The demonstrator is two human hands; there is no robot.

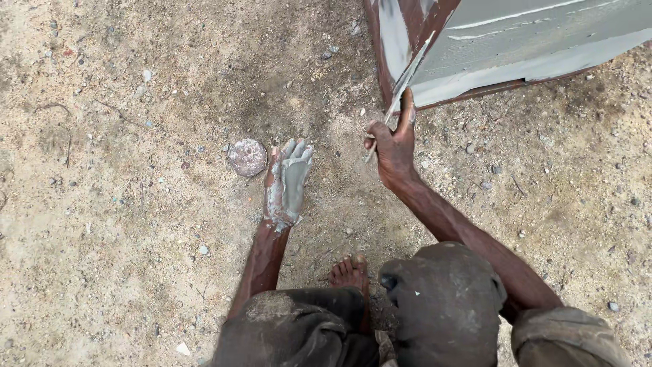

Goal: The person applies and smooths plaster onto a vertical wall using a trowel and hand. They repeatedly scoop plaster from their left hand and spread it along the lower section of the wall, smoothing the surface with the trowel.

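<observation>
My right hand [392, 144] grips a thin flat metal blade [409, 73], a putty knife smeared with grey filler. Its tip rests against the rust-brown edge of a metal panel [516, 47] coated with grey filler at the upper right. My left hand [288, 180] is held flat and palm up over the ground. Its palm and fingers are covered with a layer of grey putty [293, 183].
I squat on sandy, stony ground [115, 204]. A round dusty lid or disc [247, 157] lies just left of my left hand. My bare foot [350, 272] and dark-trousered knees [441, 299] fill the bottom of the view.
</observation>
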